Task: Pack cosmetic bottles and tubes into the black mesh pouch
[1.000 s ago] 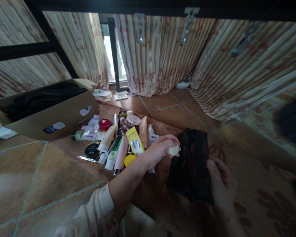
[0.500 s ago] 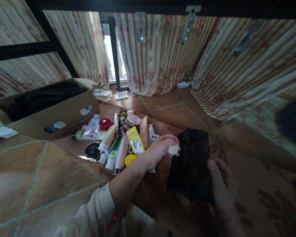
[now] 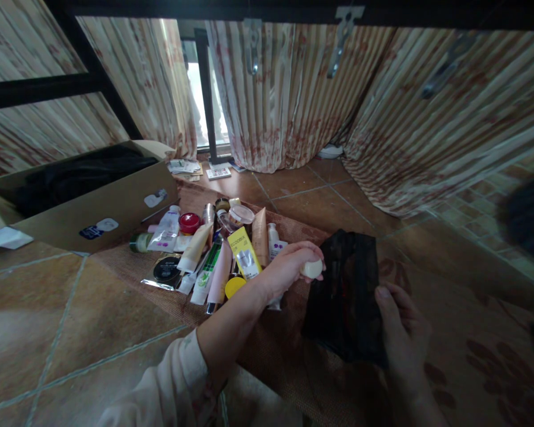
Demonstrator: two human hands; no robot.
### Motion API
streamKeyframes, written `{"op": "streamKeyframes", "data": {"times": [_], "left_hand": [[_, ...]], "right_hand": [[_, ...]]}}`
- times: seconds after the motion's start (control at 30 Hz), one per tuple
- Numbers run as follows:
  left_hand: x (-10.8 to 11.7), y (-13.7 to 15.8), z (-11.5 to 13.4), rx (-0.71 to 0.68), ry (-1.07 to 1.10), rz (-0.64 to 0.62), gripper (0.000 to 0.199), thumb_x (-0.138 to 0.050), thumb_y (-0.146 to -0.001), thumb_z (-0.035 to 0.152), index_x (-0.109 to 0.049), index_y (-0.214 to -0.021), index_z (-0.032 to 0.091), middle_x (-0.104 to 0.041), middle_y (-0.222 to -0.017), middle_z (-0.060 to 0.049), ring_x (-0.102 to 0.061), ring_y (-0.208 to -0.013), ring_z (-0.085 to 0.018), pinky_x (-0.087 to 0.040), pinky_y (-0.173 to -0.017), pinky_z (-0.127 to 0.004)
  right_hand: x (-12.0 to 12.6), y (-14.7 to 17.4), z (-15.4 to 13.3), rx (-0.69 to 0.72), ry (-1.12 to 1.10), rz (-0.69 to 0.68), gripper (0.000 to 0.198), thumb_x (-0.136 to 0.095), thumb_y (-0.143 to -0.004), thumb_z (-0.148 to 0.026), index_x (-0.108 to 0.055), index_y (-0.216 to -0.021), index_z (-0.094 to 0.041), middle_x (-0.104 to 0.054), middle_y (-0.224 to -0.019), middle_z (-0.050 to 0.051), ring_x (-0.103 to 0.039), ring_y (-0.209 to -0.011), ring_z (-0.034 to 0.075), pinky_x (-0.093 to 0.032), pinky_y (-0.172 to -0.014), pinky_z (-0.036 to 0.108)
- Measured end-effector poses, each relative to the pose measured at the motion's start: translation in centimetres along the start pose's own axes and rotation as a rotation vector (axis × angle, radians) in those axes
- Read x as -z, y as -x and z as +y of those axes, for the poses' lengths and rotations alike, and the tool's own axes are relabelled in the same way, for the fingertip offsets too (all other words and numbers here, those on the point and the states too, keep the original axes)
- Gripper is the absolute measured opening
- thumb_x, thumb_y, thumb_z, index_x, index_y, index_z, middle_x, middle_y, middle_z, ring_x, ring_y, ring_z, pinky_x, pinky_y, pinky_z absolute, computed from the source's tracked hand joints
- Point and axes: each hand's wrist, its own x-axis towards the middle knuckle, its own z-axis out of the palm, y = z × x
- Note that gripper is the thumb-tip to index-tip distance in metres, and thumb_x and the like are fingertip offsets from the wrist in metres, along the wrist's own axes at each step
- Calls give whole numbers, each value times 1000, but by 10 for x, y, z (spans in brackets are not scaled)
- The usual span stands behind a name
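Observation:
My left hand [image 3: 289, 268] is closed around a small, round, whitish item [image 3: 312, 269], perhaps a small jar or cap; its exact kind does not show. Those fingers are at the left edge of a black mesh-like bag [image 3: 345, 296], and whether they touch it I cannot tell. My right hand [image 3: 403, 323] pinches the bag's right edge between thumb and fingers. Left of the bag lies a pile of cosmetics: a yellow ECOOBIX box [image 3: 244, 254], a pink tube [image 3: 221, 273], a red-lidded jar [image 3: 189, 223], a black round compact [image 3: 167, 269] and several other tubes.
The pile rests on a brown woven mat [image 3: 267, 350] over tiled floor. A cardboard box [image 3: 129, 204] holding dark material stands at the left. Papers [image 3: 184, 168] lie by the window. Striped curtains [image 3: 289, 101] hang behind, and a dark bar [image 3: 293, 13] crosses the top.

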Motion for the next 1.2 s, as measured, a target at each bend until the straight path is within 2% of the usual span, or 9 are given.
{"op": "streamKeyframes", "data": {"times": [0.3,1.2], "left_hand": [[0,1,0,4,0,0,9,-52,-68,19,-54,-75,14,-60,-67,-2,-59,-53,-10,-34,-41,-15],[-1,-1,1,22,-15,6,7,-51,-69,16,-54,-74,14,-59,-66,-2,-59,-52,-10,-33,-40,-15]], "right_hand": [[0,0,-2,44,49,3,40,-64,-75,-55,-69,-89,-17,-69,-80,5,-61,-72,18,-48,-62,27],[-1,0,-1,19,-15,-1,37,-67,-74,-53,-69,-87,-18,-67,-77,3,-59,-67,15,-48,-58,26]]}}
